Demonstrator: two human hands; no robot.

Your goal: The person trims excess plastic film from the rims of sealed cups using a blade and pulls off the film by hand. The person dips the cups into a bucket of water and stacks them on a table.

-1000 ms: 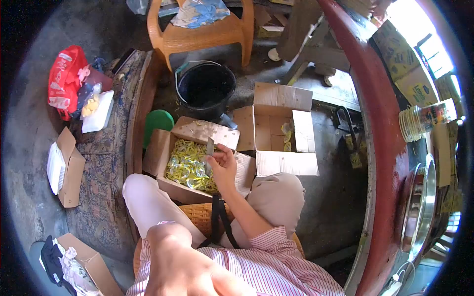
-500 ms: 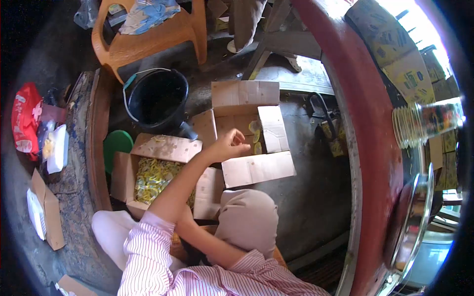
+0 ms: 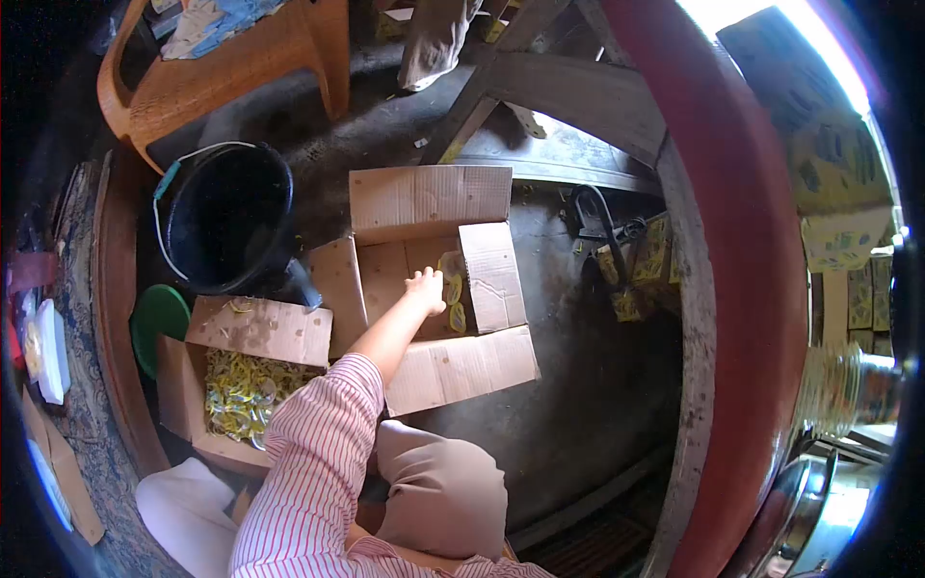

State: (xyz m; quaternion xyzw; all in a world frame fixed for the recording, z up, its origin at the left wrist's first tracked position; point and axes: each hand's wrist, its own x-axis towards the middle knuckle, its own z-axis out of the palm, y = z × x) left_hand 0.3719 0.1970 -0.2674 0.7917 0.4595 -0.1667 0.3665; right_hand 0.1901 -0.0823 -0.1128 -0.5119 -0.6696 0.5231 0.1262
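Observation:
My left hand reaches into the open cardboard box in the middle, its fingers slightly apart and nothing visible in them. Just right of it, a few round, yellow-edged pieces lie along the box's inner side. The second cardboard box, at the lower left, holds a heap of yellow and clear pieces. My striped left sleeve crosses that box's right edge. My right hand is out of sight behind this sleeve; only part of the right forearm shows at the bottom.
Behind the boxes stands a black bucket, with a green disc below it. An orange chair is at the upper left. A red beam runs down the right, beside stacked cups. Another person's leg shows at the top.
My left hand has swung from near the camera over to the middle box and lowered into it. My right hand, earlier above the yellow heap, has dropped out of sight. The view has shifted right.

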